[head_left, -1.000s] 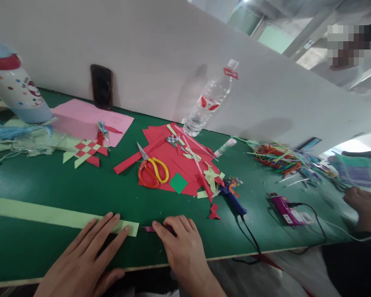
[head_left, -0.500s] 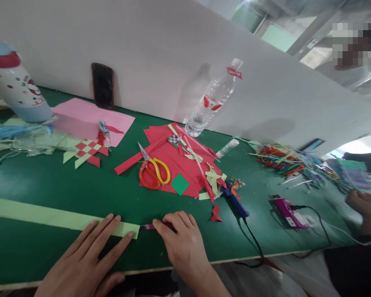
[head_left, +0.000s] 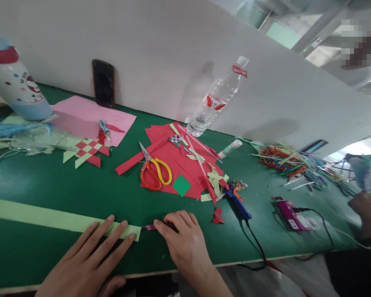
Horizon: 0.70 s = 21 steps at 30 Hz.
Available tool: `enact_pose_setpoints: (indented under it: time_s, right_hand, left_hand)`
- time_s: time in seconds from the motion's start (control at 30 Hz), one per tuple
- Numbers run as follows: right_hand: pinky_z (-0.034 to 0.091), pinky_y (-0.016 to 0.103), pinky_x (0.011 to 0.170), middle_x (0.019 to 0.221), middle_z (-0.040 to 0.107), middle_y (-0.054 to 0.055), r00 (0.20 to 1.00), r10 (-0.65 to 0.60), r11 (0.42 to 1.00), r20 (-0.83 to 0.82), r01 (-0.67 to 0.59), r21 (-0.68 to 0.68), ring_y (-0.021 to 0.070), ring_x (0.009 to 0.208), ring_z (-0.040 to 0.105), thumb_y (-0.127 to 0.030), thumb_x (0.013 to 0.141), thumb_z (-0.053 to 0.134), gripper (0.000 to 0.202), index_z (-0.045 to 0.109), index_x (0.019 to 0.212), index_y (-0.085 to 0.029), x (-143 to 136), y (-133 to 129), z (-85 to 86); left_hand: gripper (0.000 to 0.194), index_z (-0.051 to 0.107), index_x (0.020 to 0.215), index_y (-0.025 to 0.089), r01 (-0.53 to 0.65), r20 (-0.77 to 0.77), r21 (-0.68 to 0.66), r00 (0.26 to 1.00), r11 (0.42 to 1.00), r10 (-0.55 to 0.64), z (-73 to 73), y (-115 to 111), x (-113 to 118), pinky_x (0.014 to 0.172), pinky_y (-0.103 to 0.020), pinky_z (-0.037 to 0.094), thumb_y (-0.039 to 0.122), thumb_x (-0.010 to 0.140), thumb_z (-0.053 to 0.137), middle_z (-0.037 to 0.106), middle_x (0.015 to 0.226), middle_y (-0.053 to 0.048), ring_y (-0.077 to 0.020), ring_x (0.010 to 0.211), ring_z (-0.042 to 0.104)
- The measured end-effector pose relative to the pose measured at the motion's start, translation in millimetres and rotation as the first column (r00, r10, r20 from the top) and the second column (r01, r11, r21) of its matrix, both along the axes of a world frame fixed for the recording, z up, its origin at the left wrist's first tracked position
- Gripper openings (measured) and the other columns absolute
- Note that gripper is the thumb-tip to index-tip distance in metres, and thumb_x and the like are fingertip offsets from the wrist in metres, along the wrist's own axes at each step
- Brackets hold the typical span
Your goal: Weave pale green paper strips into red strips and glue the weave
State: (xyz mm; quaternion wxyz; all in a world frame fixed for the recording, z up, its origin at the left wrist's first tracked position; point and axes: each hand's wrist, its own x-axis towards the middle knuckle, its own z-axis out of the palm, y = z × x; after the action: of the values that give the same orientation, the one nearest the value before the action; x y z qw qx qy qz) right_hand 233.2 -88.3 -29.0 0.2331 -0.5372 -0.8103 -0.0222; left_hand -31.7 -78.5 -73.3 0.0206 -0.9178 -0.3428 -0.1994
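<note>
A long pale green paper strip (head_left: pixel 46 215) lies flat along the near left of the table. My left hand (head_left: pixel 92 251) rests on the strip's right part with its fingers stretched out and pressing it down. My right hand (head_left: pixel 184 237) is closed around a small purple craft knife (head_left: pixel 150 227), and most of the handle is hidden in my fingers. Its thin metal tip points left, at the strip's right end. Beyond my hands, scissors (head_left: pixel 154 171) with one orange and one yellow handle lie partly on a pile of red paper (head_left: pixel 170 154).
A green paper square (head_left: pixel 181 185), a blue glue gun (head_left: pixel 239 205) and a glue stick (head_left: pixel 230 149) lie beyond my right hand. At the back stand a water bottle (head_left: pixel 214 103) and a phone (head_left: pixel 104 83). A purple power strip (head_left: pixel 292 214) lies near a co-worker's hand (head_left: pixel 367 210).
My left hand's fingers have spread slightly on the strip. The knife stays at the strip's right end. The co-worker's hand has risen a little, and the view has shifted slightly.
</note>
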Motion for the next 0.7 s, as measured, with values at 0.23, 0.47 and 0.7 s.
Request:
enact_pose_setpoints:
  time_s: [0.23,0.47,0.7]
  right_hand:
    - [0.036,0.033,0.072,0.087,0.066,0.002,0.999,0.046,0.999,-0.010,-0.046,-0.024,0.0177,0.079,0.055,-0.020,0.102,0.047,0.026,0.071,0.106,-0.025,-1.8,3.5,2.5]
    - [0.036,0.033,0.072,0.086,0.066,0.002,0.999,0.033,0.999,-0.001,-0.033,-0.022,0.0176,0.080,0.056,-0.020,0.101,0.048,0.025,0.072,0.105,-0.026,-4.9,7.8,0.4]
    - [0.036,0.033,0.071,0.086,0.066,0.002,0.998,0.055,0.998,-0.002,-0.055,-0.027,0.0167,0.079,0.055,-0.017,0.101,0.046,0.028,0.072,0.104,-0.026,-1.2,4.7,6.4]
  left_hand:
    - [0.068,0.048,0.143,0.037,0.006,0.016,-0.011,1.000,1.000,-0.006,1.4,2.2,3.9,0.123,-0.039,0.009,0.064,0.082,0.061,0.058,0.146,0.006,-0.0241,0.141,0.038]
    - [0.066,0.048,0.144,0.035,0.020,-0.045,0.028,0.999,0.999,-0.018,-0.3,2.6,-1.0,0.124,-0.042,0.007,0.062,0.085,0.059,0.056,0.147,0.005,-0.0257,0.146,0.030]
    - [0.063,0.050,0.143,0.030,0.113,-0.127,0.117,0.987,0.987,-0.098,7.0,9.1,-4.8,0.124,-0.044,0.004,0.056,0.086,0.061,0.056,0.147,0.001,-0.0285,0.151,0.018]
